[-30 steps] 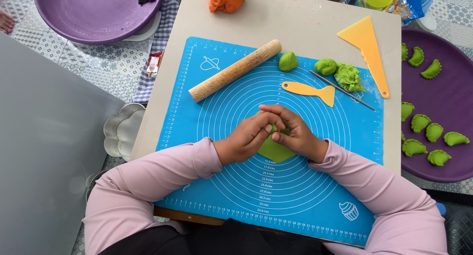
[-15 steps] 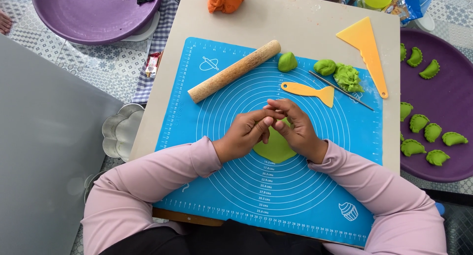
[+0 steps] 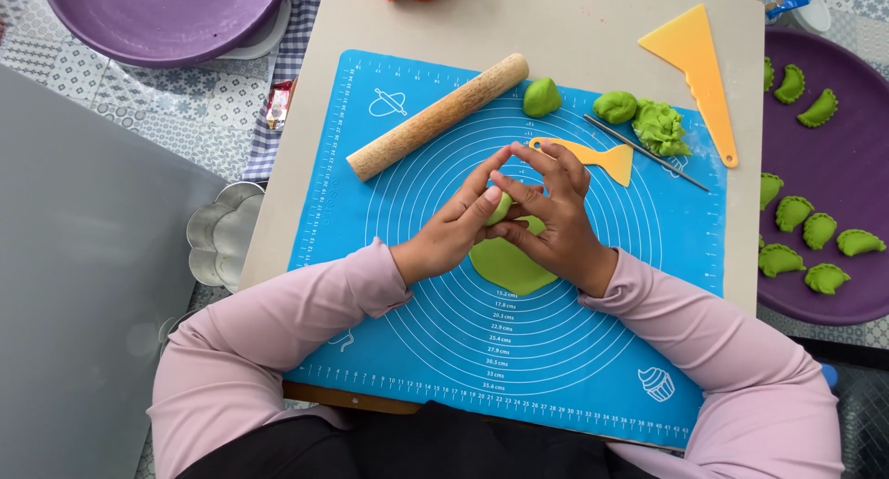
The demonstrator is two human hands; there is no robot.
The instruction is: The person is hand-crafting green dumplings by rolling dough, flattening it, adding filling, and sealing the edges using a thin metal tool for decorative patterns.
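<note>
Over the middle of the blue silicone mat (image 3: pixel 398 285), both hands are meeting around a small lump of green dough (image 3: pixel 501 207). The left hand (image 3: pixel 454 234) is pressing its fingers against the lump's near side, while the right hand (image 3: pixel 554 222) is closing its fingers narrowly around the far side, so the lump is being pinched between them, just above a flat green dough disc (image 3: pixel 507 264) lying on the mat. To my eye, even, light pressure from both sides is what the soft dough is needing; squeezing hard would likely be smearing it.

The mat is looking smooth and rubbery, printed with concentric rings. A pale wooden rolling pin (image 3: pixel 437 118) is lying diagonally near its top edge. Two rounded green dough balls (image 3: pixel 543 97) and a crinkled green scrap are sitting near an orange plastic spatula (image 3: pixel 583 156) and a thin metal rod. Beside the desk (image 3: pixel 574 35), crimped green crescent dumplings (image 3: pixel 803 231) are resting on a purple tray (image 3: pixel 857 174).
</note>
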